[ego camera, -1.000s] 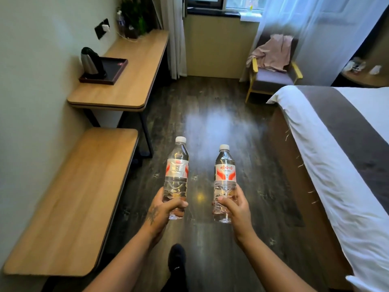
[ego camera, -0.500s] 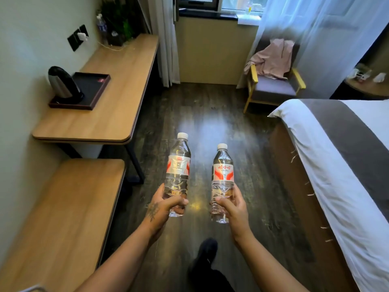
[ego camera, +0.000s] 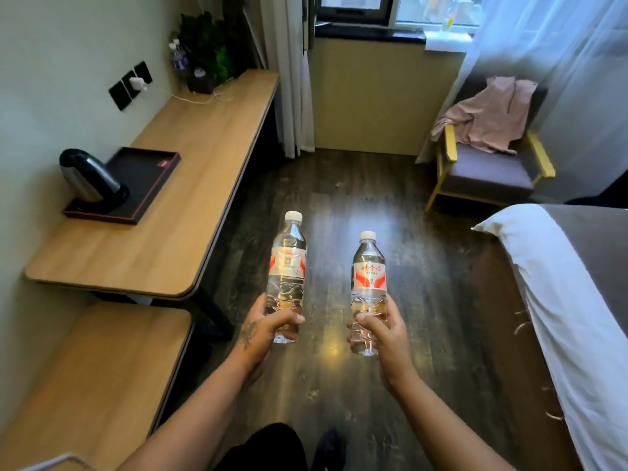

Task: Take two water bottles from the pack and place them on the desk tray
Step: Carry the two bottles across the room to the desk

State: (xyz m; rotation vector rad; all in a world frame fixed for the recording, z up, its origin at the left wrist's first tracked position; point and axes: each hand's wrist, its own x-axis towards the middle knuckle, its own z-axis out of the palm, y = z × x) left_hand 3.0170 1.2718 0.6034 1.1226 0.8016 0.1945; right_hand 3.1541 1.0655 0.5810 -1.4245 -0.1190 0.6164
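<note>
Our left hand (ego camera: 261,334) wraps tight round one water bottle (ego camera: 287,273), our right hand (ego camera: 382,334) round the other bottle (ego camera: 368,287), both upright over the floor; ahead-left, the tray (ego camera: 149,178) waits on the desk (ego camera: 190,212), kettle (ego camera: 91,180) aboard.

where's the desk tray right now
In the head view the black desk tray sits at the left on the wooden desk by the wall, with the electric kettle standing on its near end.
</note>
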